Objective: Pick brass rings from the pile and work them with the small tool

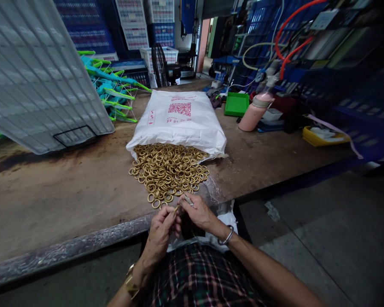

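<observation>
Where rings (169, 170) lie, brown worktable (67, 192), stacked crates (134, 37)

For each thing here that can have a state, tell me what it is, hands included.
White woven sack with red print: lying flat, mouth open
Golden round rings: loose, heaped at the sack's mouth
Left hand: closed on a golden piece, apparently a ring
Right hand: closed on a small metallic object
Pink cylindrical bottle: standing
Yellow shallow tray: holding white material
</observation>
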A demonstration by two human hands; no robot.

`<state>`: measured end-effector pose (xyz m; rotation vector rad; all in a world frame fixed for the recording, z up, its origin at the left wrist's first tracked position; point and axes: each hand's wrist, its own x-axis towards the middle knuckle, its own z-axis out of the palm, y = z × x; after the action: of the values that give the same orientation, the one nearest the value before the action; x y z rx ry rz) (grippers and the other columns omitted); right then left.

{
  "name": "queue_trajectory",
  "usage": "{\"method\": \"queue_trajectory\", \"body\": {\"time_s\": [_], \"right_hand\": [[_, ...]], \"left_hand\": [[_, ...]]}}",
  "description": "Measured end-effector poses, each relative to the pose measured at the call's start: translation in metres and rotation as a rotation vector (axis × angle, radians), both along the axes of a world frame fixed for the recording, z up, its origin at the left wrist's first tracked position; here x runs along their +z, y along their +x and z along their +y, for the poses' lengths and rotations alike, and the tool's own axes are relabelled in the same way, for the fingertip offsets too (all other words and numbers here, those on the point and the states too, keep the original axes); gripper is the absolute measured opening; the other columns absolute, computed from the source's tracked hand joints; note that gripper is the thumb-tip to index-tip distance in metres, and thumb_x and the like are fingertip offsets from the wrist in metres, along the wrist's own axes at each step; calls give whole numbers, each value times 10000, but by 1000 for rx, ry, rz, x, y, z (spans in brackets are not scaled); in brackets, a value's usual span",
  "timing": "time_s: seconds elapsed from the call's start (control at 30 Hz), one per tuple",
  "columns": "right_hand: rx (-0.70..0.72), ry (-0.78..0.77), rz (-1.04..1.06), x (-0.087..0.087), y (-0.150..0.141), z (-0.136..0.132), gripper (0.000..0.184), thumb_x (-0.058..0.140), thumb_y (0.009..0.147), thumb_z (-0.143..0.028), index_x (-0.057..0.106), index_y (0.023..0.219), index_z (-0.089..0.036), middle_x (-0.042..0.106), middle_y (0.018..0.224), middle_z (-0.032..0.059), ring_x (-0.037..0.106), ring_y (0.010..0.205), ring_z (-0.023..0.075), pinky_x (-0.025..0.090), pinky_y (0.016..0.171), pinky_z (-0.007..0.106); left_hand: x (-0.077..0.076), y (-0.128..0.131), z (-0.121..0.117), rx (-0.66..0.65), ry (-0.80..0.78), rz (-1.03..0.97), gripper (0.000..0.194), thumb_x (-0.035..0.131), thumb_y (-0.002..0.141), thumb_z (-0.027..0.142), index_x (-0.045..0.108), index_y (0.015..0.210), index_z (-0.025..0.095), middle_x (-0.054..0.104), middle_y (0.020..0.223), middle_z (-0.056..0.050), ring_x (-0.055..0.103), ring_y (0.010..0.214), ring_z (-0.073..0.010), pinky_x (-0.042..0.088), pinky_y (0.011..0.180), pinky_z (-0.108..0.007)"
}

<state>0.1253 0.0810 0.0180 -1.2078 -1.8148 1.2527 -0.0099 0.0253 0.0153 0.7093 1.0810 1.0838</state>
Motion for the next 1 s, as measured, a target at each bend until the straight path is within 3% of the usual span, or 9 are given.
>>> {"method": "queue_trajectory", "body": {"time_s": [0.27,0.53,0.7,0.77,0.83,1.0], "right_hand": [[162,290,-375,-5,4,-11,167,422,737,-84,541,779,-193,561,700,-4,480,646,124,319,597,220],[209,292,-506,-1,3,-12,207,410,704,-86,536,828,-194,574,695,1,473,616,129,286,577,236],[183,309,-604,-1,5,-4,224,411,735,-101,526,912,-178,587,691,14,488,604,132,276,564,239],[125,329,-634,-4,6,2,217,401,747,-97,521,910,-172,590,697,21,498,608,136,282,565,240],[70,351,-629,-7,4,7,218,393,748,-86,519,903,-173,598,716,28,516,628,144,300,573,241],[73,393,-500,-10,-15,7,274,417,783,-123,497,1035,-194,637,909,46,572,798,163,368,670,241]], "left_hand": [[2,1,1,54,51,91,302,576,750,465,512,724,171,518,620,26,481,512,-85,403,467,-191],[-3,0,2,63,118,197,328,570,740,493,512,673,177,527,582,23,486,495,-103,421,486,-222],[12,1,-9,-22,152,228,319,569,755,470,540,647,171,548,581,6,501,513,-110,424,514,-230],[18,3,-14,-127,162,187,298,553,778,446,568,675,167,576,586,-11,530,545,-124,443,569,-248],[19,4,-15,-153,120,90,303,557,771,455,586,708,160,605,619,-31,550,559,-134,455,573,-261],[10,-3,-10,47,-58,-170,299,631,705,426,594,699,130,613,669,-52,544,542,-121,441,464,-225]]}}
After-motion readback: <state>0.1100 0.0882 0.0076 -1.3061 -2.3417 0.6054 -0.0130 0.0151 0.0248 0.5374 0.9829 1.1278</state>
